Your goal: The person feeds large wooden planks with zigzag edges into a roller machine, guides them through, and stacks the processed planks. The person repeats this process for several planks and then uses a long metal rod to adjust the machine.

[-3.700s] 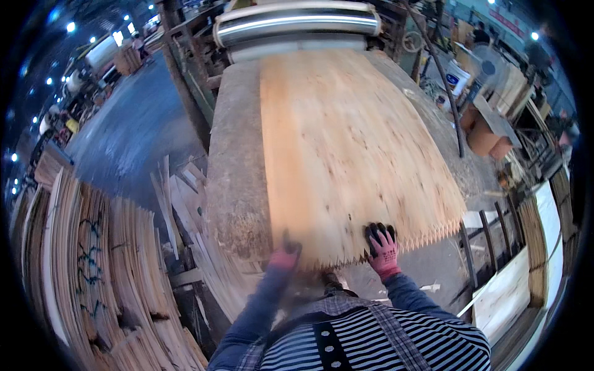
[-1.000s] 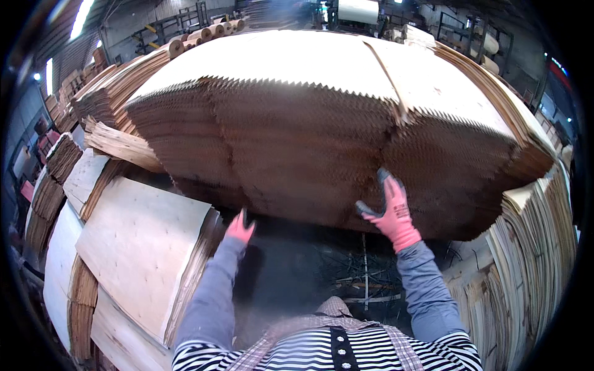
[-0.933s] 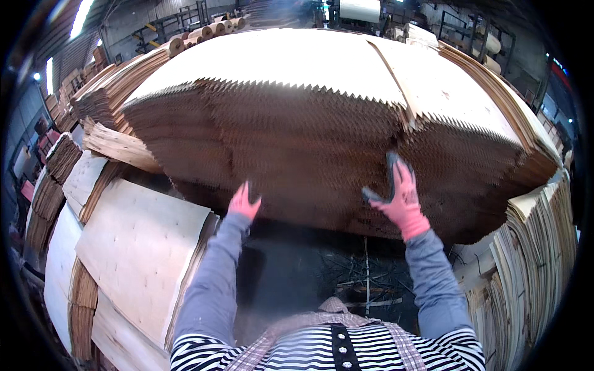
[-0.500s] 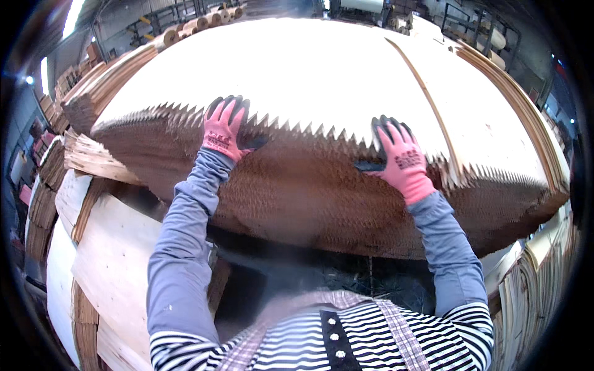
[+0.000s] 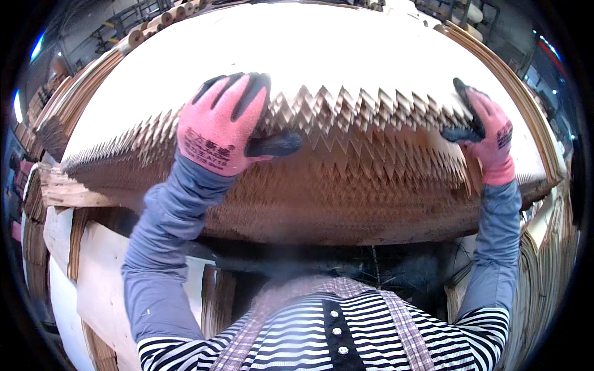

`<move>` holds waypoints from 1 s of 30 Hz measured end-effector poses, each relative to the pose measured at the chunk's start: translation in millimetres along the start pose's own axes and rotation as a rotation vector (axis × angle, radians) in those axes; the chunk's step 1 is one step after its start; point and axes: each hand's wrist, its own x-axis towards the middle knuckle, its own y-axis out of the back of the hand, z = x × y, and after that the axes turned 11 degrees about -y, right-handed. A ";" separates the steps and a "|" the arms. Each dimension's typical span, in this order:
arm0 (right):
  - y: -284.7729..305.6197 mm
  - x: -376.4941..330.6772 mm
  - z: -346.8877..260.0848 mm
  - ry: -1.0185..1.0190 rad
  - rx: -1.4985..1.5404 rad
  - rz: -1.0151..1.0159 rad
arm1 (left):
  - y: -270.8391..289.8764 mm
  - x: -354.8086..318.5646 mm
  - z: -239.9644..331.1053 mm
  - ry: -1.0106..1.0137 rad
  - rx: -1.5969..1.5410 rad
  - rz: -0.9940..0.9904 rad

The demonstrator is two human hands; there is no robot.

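Note:
A wide, thick stack of pale wood veneer sheets (image 5: 346, 46) lies in front of me, its near edge (image 5: 346, 179) brown and jagged like saw teeth. My left hand (image 5: 223, 123), in a pink glove with black fingertips, rests on this edge left of the middle. Its fingers stretch over the top sheet and its thumb points right, in front of the teeth. Toward the right end, my right hand (image 5: 490, 127) wears a matching glove. Its fingers reach up along the top sheet, the thumb apart and touching the toothed edge. The uppermost teeth between my hands sit in staggered layers.
More veneer sheets (image 5: 108, 284) stand or lean at the lower left, and other bundles (image 5: 544, 272) at the lower right. Long stacked edges (image 5: 80, 93) run along the far left. Rolls (image 5: 154, 23) lie at the back. Below the stack is a dark gap (image 5: 309, 260).
My right hand has moved right along the edge, widening the space between my hands. My left hand looks larger and closer. The brown slit across the top sheet no longer shows.

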 end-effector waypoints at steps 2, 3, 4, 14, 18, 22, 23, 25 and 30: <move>12.4 16.2 21.3 0.091 -0.079 0.017 | 1.6 13.9 -7.9 -0.057 0.001 0.026; 16.7 24.0 26.2 0.129 -0.103 0.036 | 5.6 16.4 -10.9 -0.081 0.017 0.011; 22.0 30.1 28.2 0.148 -0.117 0.033 | 6.0 18.2 -12.9 -0.105 0.025 0.012; 14.7 38.4 17.8 0.266 -0.113 0.068 | 1.6 12.8 -18.6 -0.029 0.085 0.038; 0.1 -10.0 -5.8 -0.012 -0.033 0.013 | -17.6 3.5 9.9 0.297 -0.107 0.037; -27.2 -47.0 -34.3 -0.247 0.153 -0.295 | -20.9 -17.7 36.8 0.356 -0.006 -0.175; -36.2 -55.1 -40.5 -0.309 0.109 -0.328 | -24.7 -23.4 40.5 0.389 -0.077 -0.211; -39.9 -61.0 -46.4 -0.318 0.031 -0.342 | -26.4 -20.4 47.8 0.377 -0.048 -0.293; -47.2 -67.9 -41.7 -0.363 -0.066 -0.376 | -33.5 -12.6 49.4 0.338 -0.023 -0.277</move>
